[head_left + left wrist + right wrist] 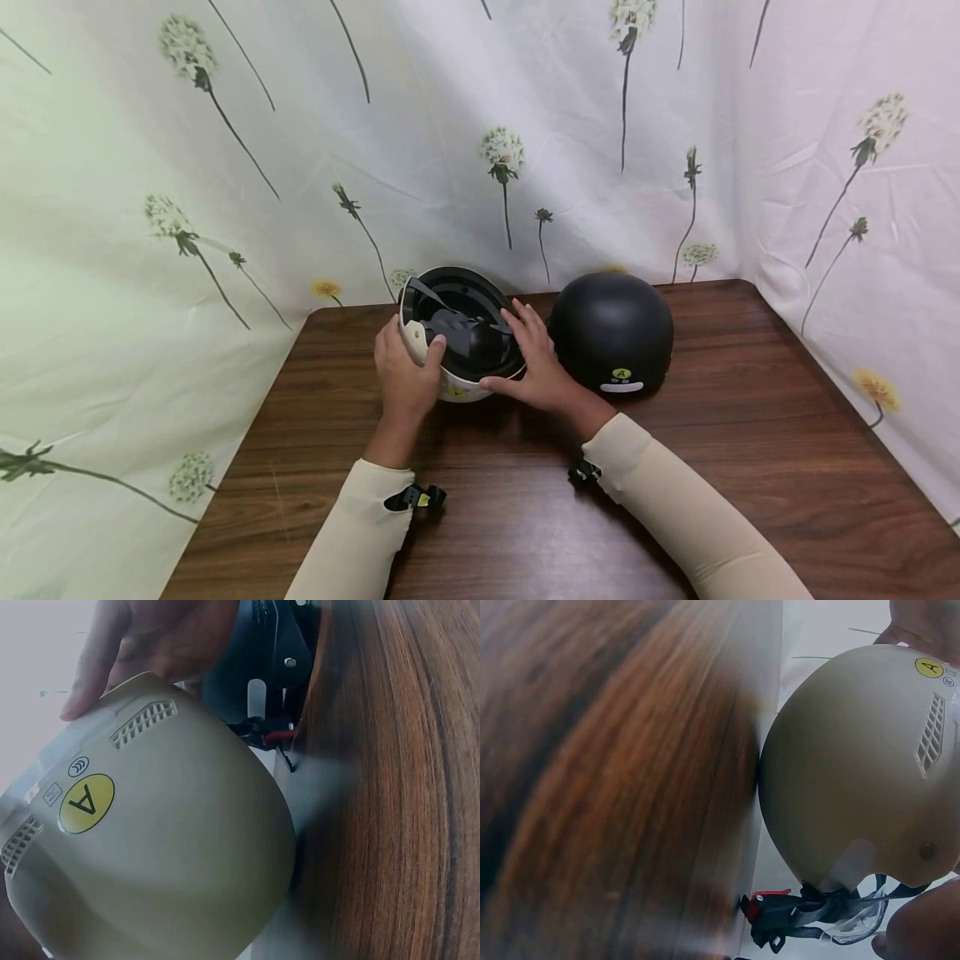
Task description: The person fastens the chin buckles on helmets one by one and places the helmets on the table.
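A cream helmet (459, 393) rests upside down on the table, its dark padded inside (480, 300) facing up. My left hand (408, 371) grips its left rim, thumb over the edge and fingers outside. At the right rim my right hand (540, 367) holds it with spread, bent fingers, the thumb on the near edge. A yellow "A" sticker (87, 804) and vent grilles (144, 724) show on the shell in the left wrist view. In the right wrist view a black strap with a buckle (776, 919) hangs outside the shell.
A black helmet (615, 325) stands dome up just right of the cream one, with a yellow "A" sticker and a white strip in front. Both are on a brown wood-grain table (495, 508). White cloth with dandelion prints (435, 108) hangs behind and at the sides.
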Action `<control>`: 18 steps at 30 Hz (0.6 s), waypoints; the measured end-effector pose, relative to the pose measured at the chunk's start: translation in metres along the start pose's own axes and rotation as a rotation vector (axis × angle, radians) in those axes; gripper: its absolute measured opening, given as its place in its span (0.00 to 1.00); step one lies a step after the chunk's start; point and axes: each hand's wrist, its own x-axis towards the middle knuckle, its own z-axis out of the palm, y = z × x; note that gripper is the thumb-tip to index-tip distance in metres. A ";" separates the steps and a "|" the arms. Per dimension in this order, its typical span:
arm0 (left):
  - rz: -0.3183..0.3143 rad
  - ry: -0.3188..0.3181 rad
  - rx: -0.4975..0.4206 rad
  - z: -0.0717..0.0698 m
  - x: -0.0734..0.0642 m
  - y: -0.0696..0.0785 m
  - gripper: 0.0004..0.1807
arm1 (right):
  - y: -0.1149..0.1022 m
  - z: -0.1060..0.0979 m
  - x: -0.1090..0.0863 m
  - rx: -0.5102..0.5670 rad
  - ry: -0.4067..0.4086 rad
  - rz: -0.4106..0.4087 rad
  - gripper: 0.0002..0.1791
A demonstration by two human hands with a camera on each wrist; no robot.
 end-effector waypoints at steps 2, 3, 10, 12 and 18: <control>-0.001 0.005 -0.007 0.000 0.000 0.000 0.45 | 0.001 0.000 0.000 0.007 0.006 0.009 0.73; -0.001 0.008 -0.011 0.000 0.001 -0.001 0.46 | 0.001 0.000 0.000 0.012 0.007 0.016 0.74; -0.006 -0.007 -0.041 -0.002 0.004 -0.003 0.45 | 0.007 0.000 0.001 0.039 0.018 0.074 0.75; -0.007 -0.020 -0.038 -0.002 0.004 -0.004 0.45 | 0.007 -0.001 0.001 0.055 0.019 0.087 0.74; 0.022 -0.023 -0.036 -0.003 0.004 -0.006 0.45 | 0.003 -0.004 -0.001 0.095 0.014 0.101 0.71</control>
